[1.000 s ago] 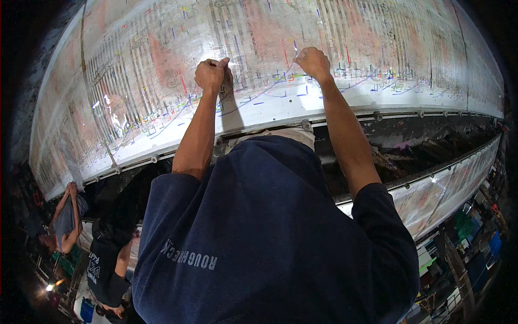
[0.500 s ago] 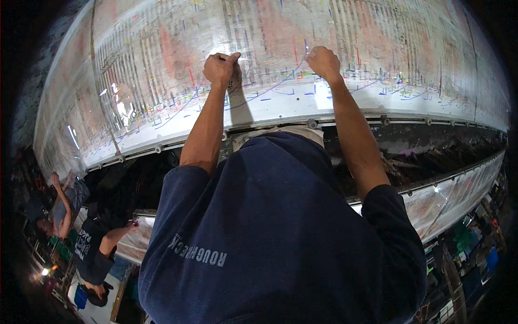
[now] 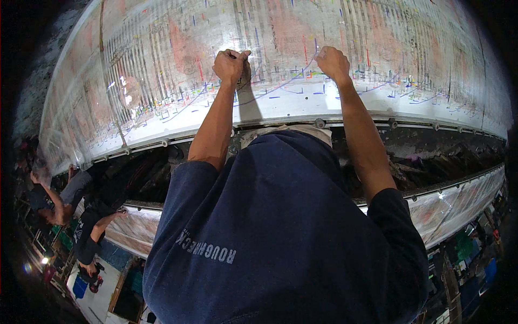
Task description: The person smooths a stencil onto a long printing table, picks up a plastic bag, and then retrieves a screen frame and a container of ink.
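A thin, clear plastic sheet (image 3: 127, 89) lies over a long pale table (image 3: 280, 108) streaked with grey lines and coloured pen marks. My left hand (image 3: 229, 66) is closed above the table, thumb and fingers pinched together, its shadow falling on the white strip along the edge. To its right, my right hand (image 3: 333, 63) is pinched closed at a similar distance from the edge. Both appear to grip the sheet, though its edge at my fingers is hard to see. My forearms reach across the near edge of the table.
Bolt-like round fittings (image 3: 319, 123) line the table's near rim. Behind me runs a second long table (image 3: 129, 221), with dark material between. At the left, one person (image 3: 56, 194) has hands at the sheet's end; another person (image 3: 94, 232) reaches toward the second table.
The view has shifted slightly, so my hands and the table sit further right in the picture. My hands stay pinched. At the left end, the clear sheet stands out more and the people's arms have moved.
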A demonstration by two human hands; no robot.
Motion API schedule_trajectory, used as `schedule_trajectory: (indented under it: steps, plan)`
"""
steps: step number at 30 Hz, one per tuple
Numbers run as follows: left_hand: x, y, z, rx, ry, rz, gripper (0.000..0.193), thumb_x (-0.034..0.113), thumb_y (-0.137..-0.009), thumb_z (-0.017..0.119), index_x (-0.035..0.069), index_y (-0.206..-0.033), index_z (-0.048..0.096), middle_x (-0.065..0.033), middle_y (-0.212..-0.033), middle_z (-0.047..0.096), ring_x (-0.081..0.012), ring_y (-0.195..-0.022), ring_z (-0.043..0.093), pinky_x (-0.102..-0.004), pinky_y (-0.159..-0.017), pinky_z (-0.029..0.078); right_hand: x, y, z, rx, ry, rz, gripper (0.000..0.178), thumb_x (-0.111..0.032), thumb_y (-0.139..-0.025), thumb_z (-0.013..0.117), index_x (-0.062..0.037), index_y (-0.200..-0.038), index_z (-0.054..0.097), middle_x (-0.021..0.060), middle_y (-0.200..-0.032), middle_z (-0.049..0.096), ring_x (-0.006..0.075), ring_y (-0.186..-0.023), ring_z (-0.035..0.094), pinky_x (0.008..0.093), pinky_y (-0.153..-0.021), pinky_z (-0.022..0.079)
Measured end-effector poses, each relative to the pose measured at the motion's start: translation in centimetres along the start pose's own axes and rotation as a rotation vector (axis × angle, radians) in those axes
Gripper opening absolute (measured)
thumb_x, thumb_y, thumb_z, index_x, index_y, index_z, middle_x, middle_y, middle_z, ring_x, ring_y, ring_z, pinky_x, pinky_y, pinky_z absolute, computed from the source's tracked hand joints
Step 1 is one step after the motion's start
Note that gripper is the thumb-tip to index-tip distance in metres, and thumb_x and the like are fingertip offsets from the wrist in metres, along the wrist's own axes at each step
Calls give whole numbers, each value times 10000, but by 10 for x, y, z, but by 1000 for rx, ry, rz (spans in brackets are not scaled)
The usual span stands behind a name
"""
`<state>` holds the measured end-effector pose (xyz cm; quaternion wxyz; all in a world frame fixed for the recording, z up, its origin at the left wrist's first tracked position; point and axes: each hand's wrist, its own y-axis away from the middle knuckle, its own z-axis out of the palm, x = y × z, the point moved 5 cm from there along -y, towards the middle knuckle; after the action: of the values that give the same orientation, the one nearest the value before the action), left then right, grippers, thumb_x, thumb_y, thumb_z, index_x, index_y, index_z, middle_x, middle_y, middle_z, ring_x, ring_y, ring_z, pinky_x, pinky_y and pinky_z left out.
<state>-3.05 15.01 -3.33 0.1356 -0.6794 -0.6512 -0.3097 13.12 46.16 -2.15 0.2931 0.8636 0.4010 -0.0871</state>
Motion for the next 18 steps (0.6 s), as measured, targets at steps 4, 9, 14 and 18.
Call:
schedule_trajectory:
  steps: [4,9,14,18]
  plan:
    - [16,10,-1,115,-190,87,482,358,-784,856,69,-1135,700,-153,-916,726,-345,-855,690,-519,-833,474,-4,6,0,36,22,5,325,-298,-886,719,-64,-1108,678,212,-1018,736,415,-993,700,504,-860,530]
    - [50,38,27,-72,-462,559,472,267,-990,582,267,-1459,535,-168,-1084,570,-345,-1013,586,-516,-878,423,-6,30,2,234,-82,-131,372,-94,-871,662,-41,-1219,545,243,-1102,691,478,-1028,666,542,-886,524]
    - [64,47,31,-8,-349,546,458,420,-975,600,283,-1410,568,-149,-1108,537,-355,-1065,538,-527,-878,420,47,75,-8,429,-193,-412,320,-63,-838,693,-18,-1149,627,222,-1113,660,420,-1098,611,480,-956,501]
    - [75,50,32,-32,-357,470,509,540,-897,695,233,-1293,602,-170,-1109,538,-379,-1093,532,-575,-897,428,145,91,-61,605,102,-117,335,-160,-826,730,-61,-1139,668,194,-1131,652,386,-1120,614,454,-969,504]
